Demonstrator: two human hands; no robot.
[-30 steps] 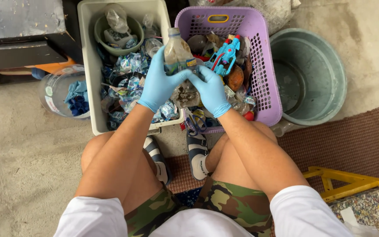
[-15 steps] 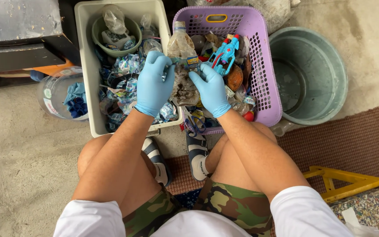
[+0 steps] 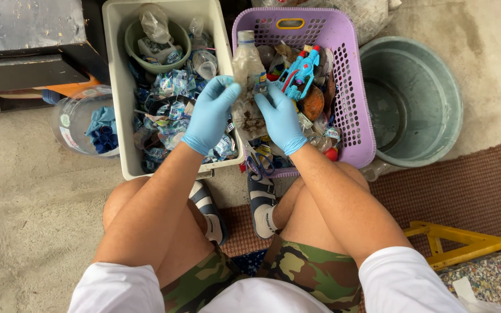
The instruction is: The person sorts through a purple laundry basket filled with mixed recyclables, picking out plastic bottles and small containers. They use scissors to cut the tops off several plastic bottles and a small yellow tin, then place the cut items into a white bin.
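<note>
Clearly both gloved hands close on one clear plastic bottle (image 3: pixel 248 81), which is held upright over the gap between the cream bin (image 3: pixel 117 87) and the purple basket (image 3: pixel 355 104). The left hand (image 3: pixel 209 116) grips the bottle's left side with fingers curled round it; the right hand (image 3: pixel 280 119) grips its right side, thumb up near a small blue scrap by the bottle's shoulder. What that scrap is cannot be made out. The bottle's lower half is hidden behind both palms, and its contents look murky.

Left of the bottle, the cream bin holds crumpled blue-and-white wrappers (image 3: pixel 172 110), a green bowl (image 3: pixel 155 43) with clear plastic in it, and a clear cup; the items underneath are buried. Right of the bottle, the purple basket holds a blue toy (image 3: pixel 300 72) and a brown rounded piece, the rest being a jumble. Further right of the bottle stands a grey-green tub (image 3: pixel 413 98). Far left of the bottle, a clear jug (image 3: pixel 85 119) with blue caps inside is partly cut by a dark cabinet. Below the bottle, scissors (image 3: pixel 259 162) lie half under the right wrist.
</note>
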